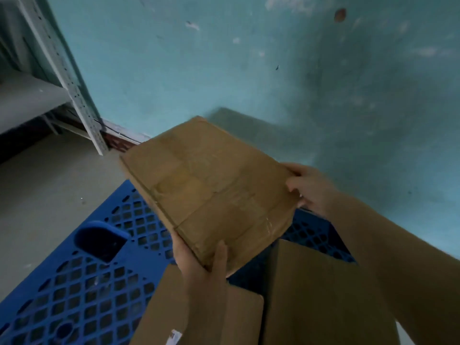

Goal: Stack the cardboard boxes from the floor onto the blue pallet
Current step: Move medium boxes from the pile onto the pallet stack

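I hold a worn, taped cardboard box [209, 190] in the air above the blue pallet [82, 282], tilted with its far end raised toward the wall. My left hand [199, 262] grips its near corner from below, thumb on top. My right hand [308, 188] clasps its right edge. Two more cardboard boxes rest on the pallet near me: a low one [239, 319] under my left forearm and a taller one [323, 295] to its right.
A teal wall [273, 70] stands right behind the pallet. A grey metal shelf rack [62, 70] stands at the left. The grey concrete floor [49, 183] lies left of the pallet. A raised blue block [102, 237] sits on the pallet grid.
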Available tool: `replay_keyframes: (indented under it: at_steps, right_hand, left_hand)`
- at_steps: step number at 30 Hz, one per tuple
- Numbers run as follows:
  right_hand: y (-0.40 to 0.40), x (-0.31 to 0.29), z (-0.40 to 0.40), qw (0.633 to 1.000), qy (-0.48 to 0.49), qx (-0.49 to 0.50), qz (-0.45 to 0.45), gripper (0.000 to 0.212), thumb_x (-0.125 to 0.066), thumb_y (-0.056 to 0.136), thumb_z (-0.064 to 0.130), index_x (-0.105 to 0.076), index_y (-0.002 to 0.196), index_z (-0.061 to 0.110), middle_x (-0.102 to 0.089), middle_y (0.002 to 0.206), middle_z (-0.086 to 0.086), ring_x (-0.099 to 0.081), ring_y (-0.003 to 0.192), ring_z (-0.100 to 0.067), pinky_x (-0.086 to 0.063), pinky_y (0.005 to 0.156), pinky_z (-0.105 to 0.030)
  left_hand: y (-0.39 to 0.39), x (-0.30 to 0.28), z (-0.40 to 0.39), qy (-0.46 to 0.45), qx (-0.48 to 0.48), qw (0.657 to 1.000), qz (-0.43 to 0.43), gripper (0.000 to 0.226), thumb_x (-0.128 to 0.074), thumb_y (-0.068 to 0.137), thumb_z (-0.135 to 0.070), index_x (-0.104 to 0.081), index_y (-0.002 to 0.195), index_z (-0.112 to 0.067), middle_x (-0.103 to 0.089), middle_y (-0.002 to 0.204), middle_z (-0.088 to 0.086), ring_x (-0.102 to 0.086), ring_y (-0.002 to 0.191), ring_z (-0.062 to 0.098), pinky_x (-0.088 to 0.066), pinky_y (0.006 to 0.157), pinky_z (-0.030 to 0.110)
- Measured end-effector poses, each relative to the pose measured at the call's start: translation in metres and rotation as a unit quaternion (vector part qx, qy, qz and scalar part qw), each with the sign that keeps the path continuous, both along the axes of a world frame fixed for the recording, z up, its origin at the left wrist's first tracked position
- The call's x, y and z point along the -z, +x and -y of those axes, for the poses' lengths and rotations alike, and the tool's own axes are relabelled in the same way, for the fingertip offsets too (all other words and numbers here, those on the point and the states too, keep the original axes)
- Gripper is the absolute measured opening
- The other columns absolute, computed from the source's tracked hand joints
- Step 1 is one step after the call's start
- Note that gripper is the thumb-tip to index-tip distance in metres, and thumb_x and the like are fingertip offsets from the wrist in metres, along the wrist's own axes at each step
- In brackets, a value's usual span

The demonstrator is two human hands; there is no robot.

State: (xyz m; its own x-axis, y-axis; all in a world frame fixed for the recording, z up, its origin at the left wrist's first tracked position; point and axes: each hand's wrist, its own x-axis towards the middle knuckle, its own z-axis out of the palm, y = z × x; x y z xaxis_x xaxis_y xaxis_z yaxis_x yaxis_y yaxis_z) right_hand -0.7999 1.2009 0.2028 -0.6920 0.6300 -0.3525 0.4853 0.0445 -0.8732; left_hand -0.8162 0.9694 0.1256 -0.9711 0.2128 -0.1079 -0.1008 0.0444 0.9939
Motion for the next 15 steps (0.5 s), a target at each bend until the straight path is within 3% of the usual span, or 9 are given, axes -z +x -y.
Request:
replay_keyframes:
  at_steps: [3,5,8,9,10,11,12,13,15]
  right_hand:
    - [-0.025,0.051,-0.018,0.996,0.093,-0.014,0.002,0.05,-0.044,0.077,-0.01,-0.065,0.106,0.024,-0.063,0.099,0.002,-0.059,0.069,-0.007,-0.044,0.05,-0.016]
    - [-0.039,0.099,-0.024,0.974,0.214,-0.064,0.037,0.051,-0.043,0.076,-0.012,-0.067,0.102,0.023,-0.056,0.117,0.003,-0.055,0.098,-0.011,-0.047,0.071,-0.012]
    - [-0.04,0.199,-0.002,0.927,0.267,-0.193,0.178,0.052,-0.049,0.089,0.009,-0.041,0.139,0.023,-0.024,0.153,-0.002,-0.015,0.141,-0.025,-0.022,0.11,-0.033]
    - [-0.033,0.233,0.015,0.909,0.242,-0.247,0.234,0.056,-0.048,0.092,0.03,-0.028,0.145,0.028,-0.011,0.157,0.0,-0.003,0.144,-0.026,-0.012,0.113,-0.042]
    - [-0.024,0.264,0.034,0.881,0.224,-0.298,0.292,0.067,-0.045,0.089,0.052,-0.018,0.147,0.034,-0.002,0.158,0.003,0.004,0.144,-0.027,-0.006,0.114,-0.049]
    - [-0.013,0.292,0.053,0.848,0.215,-0.345,0.341,0.08,-0.043,0.081,0.068,-0.011,0.147,0.037,0.005,0.158,0.003,0.007,0.144,-0.028,-0.005,0.113,-0.054]
    - [-0.001,0.314,0.07,0.817,0.21,-0.384,0.375,0.092,-0.044,0.073,0.077,-0.006,0.147,0.037,0.008,0.158,0.001,0.008,0.144,-0.028,-0.005,0.113,-0.056]
    - [0.01,0.329,0.084,0.799,0.216,-0.406,0.388,0.099,-0.045,0.068,0.081,-0.004,0.147,0.037,0.01,0.158,0.0,0.007,0.144,-0.028,-0.007,0.113,-0.057]
    - [0.024,0.343,0.096,0.804,0.249,-0.394,0.37,0.101,-0.046,0.064,0.083,-0.008,0.147,0.037,0.004,0.158,-0.001,0.0,0.144,-0.028,-0.012,0.113,-0.055]
  left_hand:
    - [0.025,0.059,-0.023,0.036,0.035,0.998,0.031,0.1,-0.064,0.075,-0.04,0.015,0.136,-0.043,0.003,0.152,-0.022,-0.011,0.143,0.009,-0.026,0.114,0.042]
    - [0.037,0.103,-0.025,0.017,0.119,0.988,0.094,0.11,-0.061,0.066,-0.042,0.022,0.137,-0.039,0.011,0.148,-0.025,-0.008,0.141,0.005,-0.025,0.112,0.032]
    - [0.05,0.164,0.0,-0.2,0.285,0.936,0.048,0.127,-0.05,0.059,-0.068,0.032,0.135,-0.008,0.018,0.154,-0.005,-0.003,0.143,0.009,-0.027,0.105,0.018]
    - [0.05,0.179,0.008,-0.255,0.32,0.912,0.005,0.129,-0.047,0.06,-0.071,0.021,0.137,0.007,0.019,0.155,0.004,-0.006,0.144,0.011,-0.036,0.1,0.018]
    - [0.047,0.19,0.016,-0.305,0.348,0.883,-0.074,0.123,-0.046,0.059,-0.071,-0.006,0.142,0.011,0.008,0.157,0.011,-0.026,0.14,0.011,-0.048,0.084,0.018]
    - [0.044,0.203,0.024,-0.343,0.348,0.865,-0.117,0.104,-0.047,0.057,-0.067,-0.041,0.133,0.003,-0.021,0.154,0.009,-0.054,0.121,0.015,-0.055,0.065,0.022]
    - [0.04,0.214,0.034,-0.364,0.351,0.852,-0.133,0.081,-0.046,0.057,-0.059,-0.059,0.118,-0.007,-0.053,0.136,0.007,-0.068,0.097,0.025,-0.055,0.051,0.029]
    - [0.035,0.221,0.042,-0.391,0.371,0.832,-0.132,0.068,-0.043,0.06,-0.051,-0.067,0.108,-0.009,-0.067,0.116,0.007,-0.071,0.086,0.032,-0.055,0.049,0.034]
    - [0.018,0.227,0.054,-0.43,0.358,0.821,-0.111,0.06,-0.041,0.073,-0.042,-0.061,0.121,-0.012,-0.059,0.128,0.003,-0.06,0.114,0.025,-0.054,0.083,0.037]
